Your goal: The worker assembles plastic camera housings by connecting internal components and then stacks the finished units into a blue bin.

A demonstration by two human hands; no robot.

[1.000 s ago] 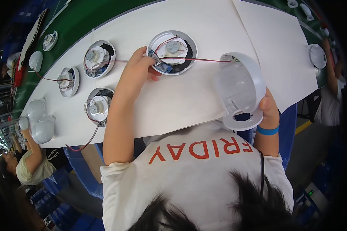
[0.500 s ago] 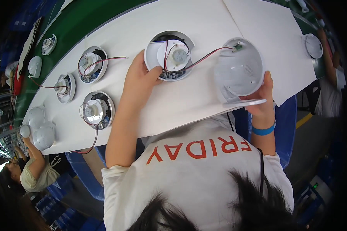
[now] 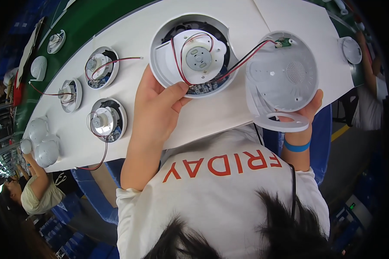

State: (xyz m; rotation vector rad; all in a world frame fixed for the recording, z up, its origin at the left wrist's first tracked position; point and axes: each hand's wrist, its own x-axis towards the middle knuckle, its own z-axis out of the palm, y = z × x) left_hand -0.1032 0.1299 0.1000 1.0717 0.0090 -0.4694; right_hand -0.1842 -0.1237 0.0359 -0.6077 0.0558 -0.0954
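My left hand (image 3: 162,103) grips the lower left rim of a round white housing (image 3: 157,71), its thumb pressed near the circuit board at the bottom edge. Inside that housing sit a white motor unit with a silver motor (image 3: 199,58) and looped red and black wires. A red and black wire pair (image 3: 246,59) runs across to a small green board (image 3: 283,42) in a translucent white shell (image 3: 272,77). Closed around the lower right of this shell is my right hand (image 3: 309,108), its fingers partly hidden behind it. A flat oval ring (image 3: 285,122) juts from the shell's lower edge.
Several similar wired housings (image 3: 108,120) lie on the white table (image 3: 194,121) to the left. White domed shells (image 3: 46,153) stand at its left end, near a co-worker (image 3: 41,190). Another white part (image 3: 350,50) is at the far right, near another person's arm (image 3: 367,64).
Both hands have raised their parts toward me, so housing and shell look larger. The shell has tilted, showing its inside and the oval ring more fully.
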